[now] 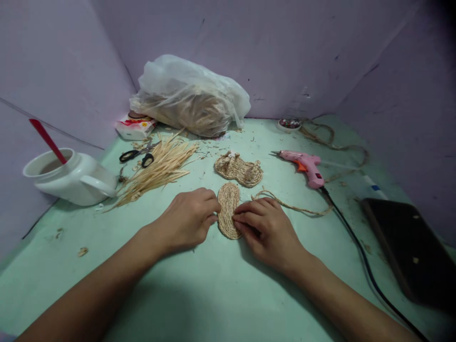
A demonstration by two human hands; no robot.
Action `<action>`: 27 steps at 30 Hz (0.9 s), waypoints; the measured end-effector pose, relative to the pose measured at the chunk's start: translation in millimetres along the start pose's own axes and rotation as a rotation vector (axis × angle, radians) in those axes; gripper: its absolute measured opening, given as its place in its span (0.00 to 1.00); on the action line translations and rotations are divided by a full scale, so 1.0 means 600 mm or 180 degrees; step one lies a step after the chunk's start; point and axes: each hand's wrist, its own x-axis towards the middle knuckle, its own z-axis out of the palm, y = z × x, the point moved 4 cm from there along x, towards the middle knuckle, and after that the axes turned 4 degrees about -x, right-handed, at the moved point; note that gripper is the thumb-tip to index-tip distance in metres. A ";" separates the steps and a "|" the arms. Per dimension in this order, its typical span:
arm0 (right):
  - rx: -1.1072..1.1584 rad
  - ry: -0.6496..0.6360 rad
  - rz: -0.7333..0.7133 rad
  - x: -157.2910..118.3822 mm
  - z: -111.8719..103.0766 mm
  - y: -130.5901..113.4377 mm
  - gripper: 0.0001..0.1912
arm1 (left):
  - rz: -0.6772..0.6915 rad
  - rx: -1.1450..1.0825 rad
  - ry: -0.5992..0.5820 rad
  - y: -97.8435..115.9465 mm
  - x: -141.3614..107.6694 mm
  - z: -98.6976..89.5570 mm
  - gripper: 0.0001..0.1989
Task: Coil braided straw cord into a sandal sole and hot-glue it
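A small oval sole of coiled straw cord (228, 213) lies flat on the green tabletop. My left hand (190, 216) has its fingers curled and pinches the sole's left edge. On the opposite edge, my right hand (267, 228) presses thumb and fingertips together against the cord. Just behind sits a miniature woven straw slipper (238, 168) with a white trim at its toe. A loose length of twisted straw cord (299, 208) runs from beside my right hand toward the right.
A pink glue gun (302, 165) with a black cable lies at right, near a dark phone-like slab (409, 247). Left are a white jug (74, 175), black scissors (138, 154) and straw strips (160, 164). Behind stand a plastic bag (195, 99) and a bead dish (288, 125).
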 end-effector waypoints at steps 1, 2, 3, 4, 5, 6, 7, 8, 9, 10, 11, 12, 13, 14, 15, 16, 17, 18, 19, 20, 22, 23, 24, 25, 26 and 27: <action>0.0013 -0.0011 -0.0015 0.001 0.000 0.001 0.08 | 0.0224 -0.0173 0.0080 -0.003 0.001 -0.001 0.07; 0.0028 -0.0016 -0.0031 0.001 -0.001 0.001 0.08 | 0.0410 -0.0314 0.0102 -0.005 0.003 0.000 0.07; 0.0045 -0.0018 -0.0037 0.001 -0.001 0.001 0.08 | 0.0538 -0.0412 0.0094 -0.006 0.005 0.002 0.07; 0.0065 -0.0020 -0.0041 0.002 -0.001 0.002 0.08 | 0.0607 -0.0471 0.0061 -0.006 0.007 0.006 0.07; 0.0087 -0.0020 -0.0040 0.002 -0.001 0.002 0.08 | 0.0636 -0.0499 0.0021 -0.005 0.009 0.009 0.08; 0.0109 -0.0017 -0.0036 0.002 0.000 0.002 0.08 | 0.0643 -0.0506 -0.0011 -0.004 0.010 0.012 0.08; 0.0127 -0.0017 -0.0027 0.001 0.000 0.002 0.08 | 0.0639 -0.0499 -0.0035 -0.002 0.011 0.013 0.08; 0.0139 -0.0021 -0.0018 0.001 0.000 0.002 0.08 | 0.0634 -0.0493 -0.0048 -0.001 0.011 0.013 0.08; 0.0147 -0.0022 -0.0018 0.000 0.001 0.002 0.08 | 0.0621 -0.0506 -0.0062 0.000 0.010 0.011 0.08; 0.0159 -0.0006 -0.0033 -0.001 0.000 0.001 0.09 | 0.0597 -0.0558 -0.0084 0.001 0.008 0.008 0.08; 0.0174 0.0034 -0.0054 -0.002 0.000 0.000 0.09 | 0.0544 -0.0655 -0.0092 -0.001 0.007 0.004 0.08; 0.0185 0.0115 -0.0073 -0.004 -0.002 0.000 0.09 | 0.0447 -0.0787 -0.0059 -0.004 0.006 -0.002 0.08; 0.0185 0.0246 -0.0067 -0.005 -0.005 0.000 0.09 | 0.0274 -0.0912 0.0049 -0.011 0.005 -0.009 0.09; 0.0168 0.0409 -0.0022 -0.007 -0.009 0.002 0.09 | 0.0009 -0.0997 0.0212 -0.020 0.004 -0.016 0.09; 0.0123 0.0577 0.0065 -0.009 -0.014 0.005 0.08 | -0.0348 -0.1004 0.0421 -0.031 0.003 -0.023 0.10; 0.0055 0.0702 0.0175 -0.011 -0.017 0.008 0.08 | -0.0743 -0.0957 0.0598 -0.043 0.001 -0.028 0.10; -0.0022 0.0755 0.0282 -0.012 -0.019 0.012 0.08 | -0.1131 -0.0871 0.0682 -0.052 -0.001 -0.030 0.11; -0.0090 0.0731 0.0362 -0.013 -0.020 0.014 0.08 | -0.1444 -0.0777 0.0662 -0.057 -0.003 -0.029 0.11; -0.0143 0.0635 0.0411 -0.014 -0.019 0.016 0.09 | -0.1647 -0.0700 0.0539 -0.058 -0.004 -0.024 0.12; -0.0185 0.0492 0.0440 -0.013 -0.017 0.017 0.10 | -0.1724 -0.0653 0.0375 -0.054 -0.004 -0.018 0.13; -0.0235 0.0186 0.0477 -0.012 -0.012 0.016 0.11 | -0.1569 -0.0536 0.0098 -0.036 0.000 -0.005 0.14; -0.0249 0.0060 0.0498 -0.011 -0.010 0.014 0.11 | -0.1466 -0.0468 0.0027 -0.026 0.002 0.001 0.15; -0.0251 -0.0050 0.0518 -0.010 -0.008 0.013 0.11 | -0.1426 -0.0406 -0.0006 -0.017 0.004 0.006 0.15; -0.0236 -0.0133 0.0532 -0.009 -0.006 0.012 0.12 | -0.1403 -0.0339 -0.0008 -0.010 0.006 0.010 0.16; -0.0203 -0.0196 0.0537 -0.008 -0.004 0.010 0.12 | -0.1382 -0.0285 -0.0031 -0.005 0.007 0.014 0.16; -0.0158 -0.0241 0.0537 -0.008 -0.003 0.009 0.13 | -0.1346 -0.0245 -0.0023 -0.001 0.008 0.016 0.16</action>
